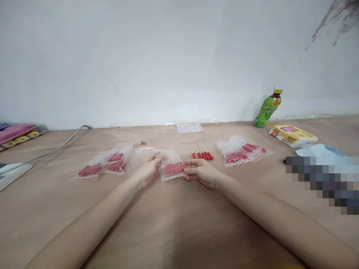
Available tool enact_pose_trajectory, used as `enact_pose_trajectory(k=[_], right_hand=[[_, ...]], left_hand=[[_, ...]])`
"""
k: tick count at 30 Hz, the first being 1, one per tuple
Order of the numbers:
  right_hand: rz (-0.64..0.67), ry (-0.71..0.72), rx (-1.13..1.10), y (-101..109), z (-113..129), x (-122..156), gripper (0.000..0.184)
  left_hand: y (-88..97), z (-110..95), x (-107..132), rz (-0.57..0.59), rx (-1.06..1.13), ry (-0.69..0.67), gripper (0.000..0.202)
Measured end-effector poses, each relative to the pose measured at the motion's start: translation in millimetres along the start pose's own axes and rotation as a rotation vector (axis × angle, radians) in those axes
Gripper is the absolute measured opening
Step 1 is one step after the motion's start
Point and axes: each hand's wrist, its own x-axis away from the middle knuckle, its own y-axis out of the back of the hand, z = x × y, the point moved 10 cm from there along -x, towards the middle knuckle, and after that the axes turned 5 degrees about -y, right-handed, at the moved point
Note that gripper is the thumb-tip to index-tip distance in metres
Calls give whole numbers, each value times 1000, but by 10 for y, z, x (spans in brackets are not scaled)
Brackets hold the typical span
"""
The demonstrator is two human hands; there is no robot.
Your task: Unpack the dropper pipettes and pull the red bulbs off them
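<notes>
Between my two hands is a clear zip bag with several red-tipped white sticks lined up inside it. My left hand pinches the bag's left edge, while my right hand grips its right side near the red ends. Just beyond my right hand lies a row of loose red-tipped sticks. To the left, filled zip bags with red ends overlap each other, and a seemingly flat bag lies beside them. More filled bags are piled to the right.
A flat clear bag lies near the wall. A green bottle leans at the back right, by a yellow tissue pack. A grey cable crosses the left side, near pink and yellow packages. A pixelated patch covers the right edge.
</notes>
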Motion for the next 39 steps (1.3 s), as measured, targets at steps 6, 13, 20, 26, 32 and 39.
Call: enact_pose_trajectory(k=[6,13,20,26,32,39], right_hand=[[-45,-1,-29,43,-8,-14,18],[-61,22,-37,73,-36,-8,21],[-174,181,410,128,127,103,29],[-336,949,1265,-217,578,585,11],[-294,1123,1489,-382,490,630,15],[-321,1110,1570,-453,456,574,12]], left_hand=[[78,-278,35,-10,-548,-315,57],[-669,-562,661,434,-979,-886,25],[-704,-467,631,350,-949,-935,20],[-471,-210,320,251,-659,-522,13],[-370,-74,206,218,-516,-386,6],[-373,-37,225,231,-437,-380,7]])
